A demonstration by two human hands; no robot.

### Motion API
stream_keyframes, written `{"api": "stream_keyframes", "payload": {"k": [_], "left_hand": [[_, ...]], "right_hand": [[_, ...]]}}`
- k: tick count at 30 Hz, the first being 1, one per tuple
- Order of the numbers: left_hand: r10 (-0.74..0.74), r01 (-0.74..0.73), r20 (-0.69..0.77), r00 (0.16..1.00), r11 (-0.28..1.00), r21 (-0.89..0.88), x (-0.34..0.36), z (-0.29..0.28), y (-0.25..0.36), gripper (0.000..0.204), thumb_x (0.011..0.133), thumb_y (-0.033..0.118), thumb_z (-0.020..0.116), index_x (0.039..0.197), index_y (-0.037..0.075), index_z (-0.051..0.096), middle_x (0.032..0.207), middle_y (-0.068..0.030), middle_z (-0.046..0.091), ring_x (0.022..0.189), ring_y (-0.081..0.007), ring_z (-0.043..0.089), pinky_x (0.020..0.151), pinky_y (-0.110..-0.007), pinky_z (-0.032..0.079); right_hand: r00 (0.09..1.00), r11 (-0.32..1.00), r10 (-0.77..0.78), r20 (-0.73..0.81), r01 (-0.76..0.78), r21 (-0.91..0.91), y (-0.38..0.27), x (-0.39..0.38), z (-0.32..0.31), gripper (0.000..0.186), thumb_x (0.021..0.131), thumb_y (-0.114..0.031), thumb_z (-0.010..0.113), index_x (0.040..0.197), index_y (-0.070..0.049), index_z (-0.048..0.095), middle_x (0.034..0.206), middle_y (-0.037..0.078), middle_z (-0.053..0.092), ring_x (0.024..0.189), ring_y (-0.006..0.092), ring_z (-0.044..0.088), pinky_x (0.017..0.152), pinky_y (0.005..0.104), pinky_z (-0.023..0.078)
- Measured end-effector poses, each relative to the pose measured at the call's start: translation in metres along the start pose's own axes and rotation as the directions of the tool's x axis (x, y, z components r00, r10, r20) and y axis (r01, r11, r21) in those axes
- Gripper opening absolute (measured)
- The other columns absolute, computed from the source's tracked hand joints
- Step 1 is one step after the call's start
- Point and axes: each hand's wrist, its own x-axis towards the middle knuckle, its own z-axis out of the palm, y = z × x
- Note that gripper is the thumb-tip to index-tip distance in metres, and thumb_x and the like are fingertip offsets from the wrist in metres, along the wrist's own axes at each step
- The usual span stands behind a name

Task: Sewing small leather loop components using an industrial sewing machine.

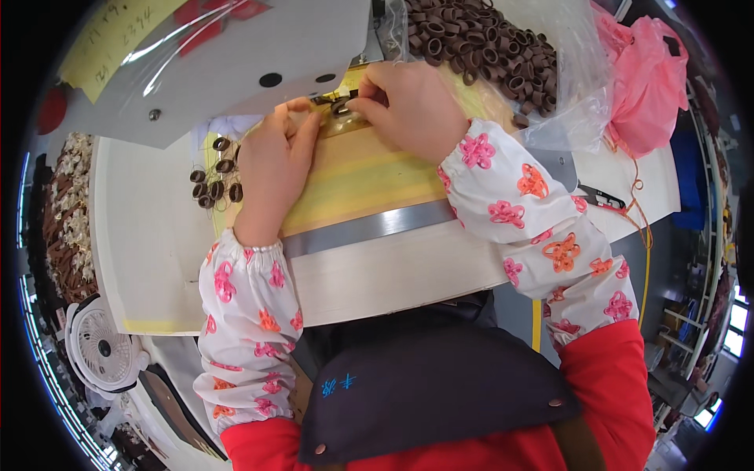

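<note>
Both hands work close together under the head of a grey sewing machine (pixel 236 71). A small brown fabric loop (pixel 340 108) sits at the lit stitching spot between them. My right hand (pixel 416 106) pinches at its right side, thumb and forefinger closed on the loop's edge. My left hand (pixel 275 161) rests on the yellow-taped work surface (pixel 369 184), just left of the loop. Its thumb and fingers curl toward each other, and whatever lies between them is too small to make out. Left of that hand lie several brown loops (pixel 225 166) strung on thin thread.
A clear plastic bag (pixel 577 86) of loose brown loops (pixel 491 51) lies at the back right. Beside it is a pink plastic bag (pixel 648 82). Black-handled scissors (pixel 601 198) lie near the table's right edge. A metal strip (pixel 369 228) crosses the front; a white fan (pixel 102 345) stands lower left.
</note>
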Motion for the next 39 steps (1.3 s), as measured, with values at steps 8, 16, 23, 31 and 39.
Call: {"api": "stream_keyframes", "payload": {"k": [8,16,23,31,39], "left_hand": [[0.297,-0.275,0.098,0.950,0.941,-0.195,-0.037,0.004,0.025,0.012,0.079,0.011,0.057,0.089,0.007,0.062,0.059,-0.0113,0.056,0.048,-0.0255,0.051,0.048,-0.033,0.040],[0.344,-0.339,-0.082,0.935,0.803,-0.490,-0.009,0.003,0.014,0.018,0.085,0.015,0.054,0.085,0.000,0.062,0.077,-0.0133,0.058,0.062,-0.0182,0.054,0.054,-0.028,0.041],[0.031,0.058,0.191,0.981,0.895,-0.443,-0.007,-0.006,0.003,0.017,0.081,0.015,0.060,0.092,0.003,0.063,0.052,-0.0002,0.045,0.047,-0.0078,0.040,0.047,-0.023,0.033],[0.002,0.069,0.190,0.982,0.929,-0.365,-0.003,-0.001,-0.001,0.019,0.077,0.016,0.063,0.093,0.004,0.063,0.050,-0.0010,0.043,0.046,-0.0084,0.039,0.047,-0.024,0.033],[-0.197,0.257,0.235,0.952,0.930,-0.262,0.011,0.004,0.006,0.025,0.075,0.020,0.065,0.066,-0.003,0.058,0.059,-0.0057,0.058,0.059,-0.0090,0.055,0.053,-0.023,0.041]], "right_hand": [[0.875,0.822,0.284,0.393,-0.433,0.370,-0.019,-0.008,-0.011,0.021,0.077,-0.011,0.063,0.088,0.006,0.056,0.066,0.007,0.059,0.055,0.0096,0.057,0.050,0.0207,0.047],[0.926,0.893,-0.007,0.378,-0.165,0.420,-0.053,-0.052,-0.025,0.013,0.077,-0.001,0.056,0.089,0.005,0.056,0.069,0.006,0.058,0.059,0.0099,0.054,0.055,0.0241,0.044],[0.809,0.733,0.163,0.564,-0.482,0.480,-0.023,-0.008,-0.029,0.013,0.084,-0.008,0.054,0.091,0.003,0.052,0.072,0.007,0.060,0.059,0.0100,0.055,0.053,0.0214,0.045],[0.762,0.701,0.247,0.598,-0.567,0.434,-0.018,0.006,-0.017,0.019,0.083,-0.012,0.059,0.092,0.002,0.050,0.069,0.007,0.060,0.060,0.0116,0.058,0.052,0.0233,0.047],[0.996,0.987,-0.079,-0.043,0.084,0.137,0.000,-0.004,0.007,0.013,0.073,-0.009,0.064,0.078,0.002,0.061,0.066,0.011,0.060,0.058,0.0191,0.057,0.055,0.0284,0.045]]}}
